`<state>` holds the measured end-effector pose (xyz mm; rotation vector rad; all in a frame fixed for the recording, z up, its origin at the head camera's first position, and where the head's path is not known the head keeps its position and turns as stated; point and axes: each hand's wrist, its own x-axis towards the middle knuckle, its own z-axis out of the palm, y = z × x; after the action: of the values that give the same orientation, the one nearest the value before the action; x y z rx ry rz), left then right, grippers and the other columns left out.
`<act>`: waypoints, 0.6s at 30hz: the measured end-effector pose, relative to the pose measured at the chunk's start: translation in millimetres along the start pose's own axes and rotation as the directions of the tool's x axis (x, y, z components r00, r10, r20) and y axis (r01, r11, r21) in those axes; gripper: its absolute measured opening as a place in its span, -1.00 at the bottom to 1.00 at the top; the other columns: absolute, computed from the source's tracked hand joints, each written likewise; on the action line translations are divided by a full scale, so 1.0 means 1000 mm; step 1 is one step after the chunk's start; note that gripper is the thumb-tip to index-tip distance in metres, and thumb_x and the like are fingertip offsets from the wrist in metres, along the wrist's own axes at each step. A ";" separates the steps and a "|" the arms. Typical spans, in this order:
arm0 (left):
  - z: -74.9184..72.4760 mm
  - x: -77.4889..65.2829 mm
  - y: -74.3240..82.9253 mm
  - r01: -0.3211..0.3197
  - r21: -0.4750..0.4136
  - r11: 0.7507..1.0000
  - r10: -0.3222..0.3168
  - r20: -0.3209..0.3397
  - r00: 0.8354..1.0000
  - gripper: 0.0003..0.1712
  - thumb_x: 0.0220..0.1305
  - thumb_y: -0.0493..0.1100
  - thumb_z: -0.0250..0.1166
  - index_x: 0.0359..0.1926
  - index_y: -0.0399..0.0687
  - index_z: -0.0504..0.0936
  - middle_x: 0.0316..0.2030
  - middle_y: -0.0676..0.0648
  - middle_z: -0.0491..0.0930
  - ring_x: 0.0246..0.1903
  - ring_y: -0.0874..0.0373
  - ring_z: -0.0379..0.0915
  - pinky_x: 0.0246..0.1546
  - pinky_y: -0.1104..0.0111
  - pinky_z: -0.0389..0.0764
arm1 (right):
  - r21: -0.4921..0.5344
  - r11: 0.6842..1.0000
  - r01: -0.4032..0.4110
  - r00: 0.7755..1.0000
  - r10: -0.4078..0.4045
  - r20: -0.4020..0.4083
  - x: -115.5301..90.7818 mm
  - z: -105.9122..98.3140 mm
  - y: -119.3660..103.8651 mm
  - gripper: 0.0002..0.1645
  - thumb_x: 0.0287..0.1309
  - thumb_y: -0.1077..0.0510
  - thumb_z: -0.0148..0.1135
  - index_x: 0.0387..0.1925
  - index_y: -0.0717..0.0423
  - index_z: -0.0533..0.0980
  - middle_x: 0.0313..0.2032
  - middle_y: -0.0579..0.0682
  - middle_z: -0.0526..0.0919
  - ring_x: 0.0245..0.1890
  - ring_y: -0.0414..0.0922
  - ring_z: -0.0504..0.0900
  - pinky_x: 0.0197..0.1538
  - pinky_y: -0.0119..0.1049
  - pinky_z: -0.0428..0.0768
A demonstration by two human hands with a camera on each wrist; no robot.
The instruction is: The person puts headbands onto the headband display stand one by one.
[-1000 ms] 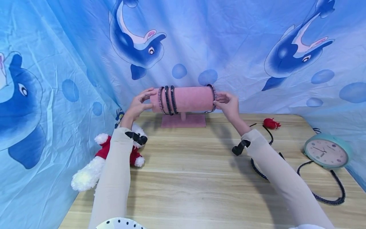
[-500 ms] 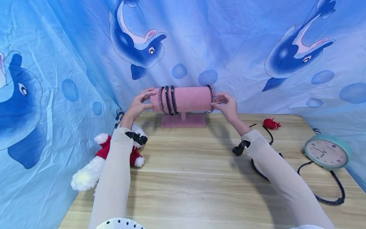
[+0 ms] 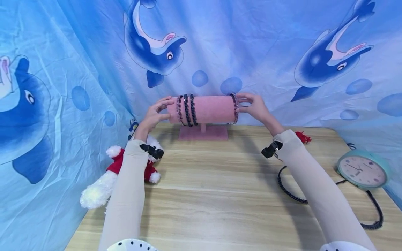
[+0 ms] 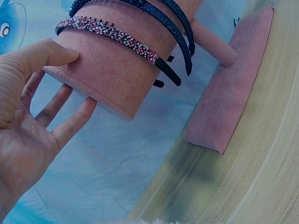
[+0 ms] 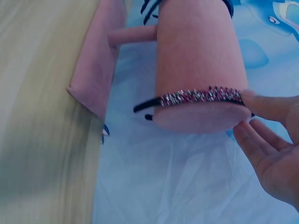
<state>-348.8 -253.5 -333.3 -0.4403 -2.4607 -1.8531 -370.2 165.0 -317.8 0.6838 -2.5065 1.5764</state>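
A pink padded headband stand lies crosswise on a post and flat base. My left hand holds its left end, thumb on the side and fingertips at the end edge. Close by, the roll carries a pink-and-silver beaded headband and two dark glittery headbands. Another beaded headband sits around the right end. There my right hand pinches near its rim, the thumb tip touching the beaded band and the other fingers at the end face, partly hidden.
A white plush toy in red lies under my left forearm. On the right are a mint-green clock, black braided bands and a red object. A blue dolphin-print curtain hangs behind the wooden table.
The right-end headband slid slightly left along the roll at first. My right hand has since shifted higher on that end, its forearm rising. My left hand keeps its hold; the head view turned slightly.
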 end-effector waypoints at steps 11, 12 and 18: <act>0.000 0.002 -0.003 -0.022 -0.028 0.999 0.022 0.002 1.000 -0.31 0.20 -0.50 0.31 0.38 -0.23 0.46 0.57 0.06 0.16 0.47 -0.03 0.19 0.08 0.51 0.58 | -0.121 0.992 0.019 0.994 -0.006 0.105 0.010 -0.007 0.003 -0.21 0.07 0.45 0.44 0.37 0.22 0.44 0.45 0.21 0.38 0.51 0.14 0.28 0.49 0.03 0.37; 0.000 0.001 -0.003 -0.020 -0.023 1.000 0.020 0.003 1.000 -0.30 0.20 -0.50 0.31 0.39 -0.22 0.45 0.57 0.06 0.16 0.48 -0.02 0.19 0.09 0.51 0.58 | -0.124 0.992 0.022 0.995 -0.010 0.096 0.011 -0.005 0.003 -0.20 0.05 0.45 0.45 0.36 0.22 0.45 0.45 0.21 0.39 0.51 0.12 0.28 0.50 0.01 0.36; 0.001 -0.001 0.001 -0.002 -0.008 1.000 0.002 0.002 1.000 -0.30 0.21 -0.50 0.30 0.39 -0.21 0.45 0.57 0.10 0.16 0.49 -0.01 0.17 0.16 0.44 0.56 | -0.132 0.991 0.038 0.998 -0.032 0.047 0.009 0.001 0.006 -0.20 -0.03 0.42 0.52 0.31 0.15 0.51 0.41 0.16 0.46 0.46 0.10 0.36 0.53 -0.01 0.33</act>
<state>-347.3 -252.6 -332.6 -0.4458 -2.4545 -1.8627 -381.0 163.0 -320.5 0.7486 -2.5879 1.3833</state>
